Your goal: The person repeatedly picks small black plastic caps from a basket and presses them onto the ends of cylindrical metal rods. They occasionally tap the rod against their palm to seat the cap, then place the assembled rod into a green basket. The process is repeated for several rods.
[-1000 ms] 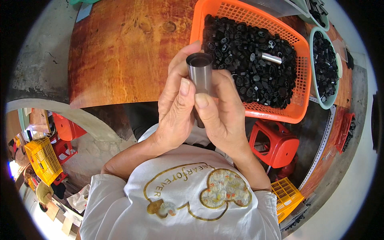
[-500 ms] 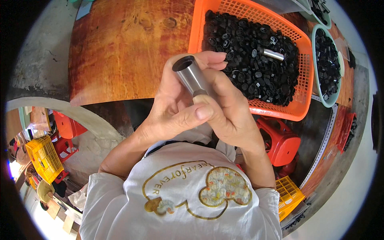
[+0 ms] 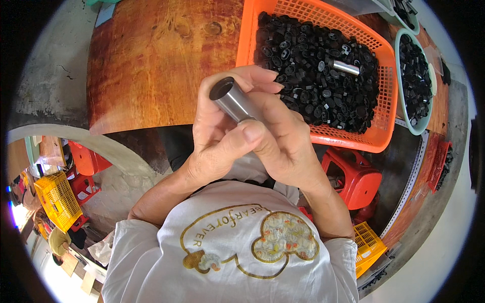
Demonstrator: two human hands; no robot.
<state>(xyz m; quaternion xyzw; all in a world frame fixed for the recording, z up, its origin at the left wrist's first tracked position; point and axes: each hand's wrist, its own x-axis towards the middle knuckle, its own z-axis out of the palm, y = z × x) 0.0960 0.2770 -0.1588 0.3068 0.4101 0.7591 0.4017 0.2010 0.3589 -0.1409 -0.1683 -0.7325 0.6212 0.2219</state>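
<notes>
A shiny metal tube (image 3: 239, 103) with a black lining at its open upper end is held between my two hands in front of my chest. It leans up and to the left. My left hand (image 3: 212, 144) is closed round the tube's far side, its thumb resting across the lower part. My right hand (image 3: 290, 141) grips the lower end, which the fingers and thumbs hide. Just beyond my right hand stands an orange basket (image 3: 386, 103), heaped with small black plastic caps (image 3: 316, 76). A second metal tube (image 3: 346, 67) lies on top of the caps.
A brown wooden table (image 3: 151, 65) carries the basket. Right of it is a pale green basin (image 3: 426, 108) with more black parts. A red stool (image 3: 358, 187) and a yellow crate (image 3: 369, 247) stand low on the right. Another yellow crate (image 3: 56, 199) is at the far left.
Both hands have shifted slightly to the left with the tube, and the tube leans over more. The thumbs lie closer together on its lower part.
</notes>
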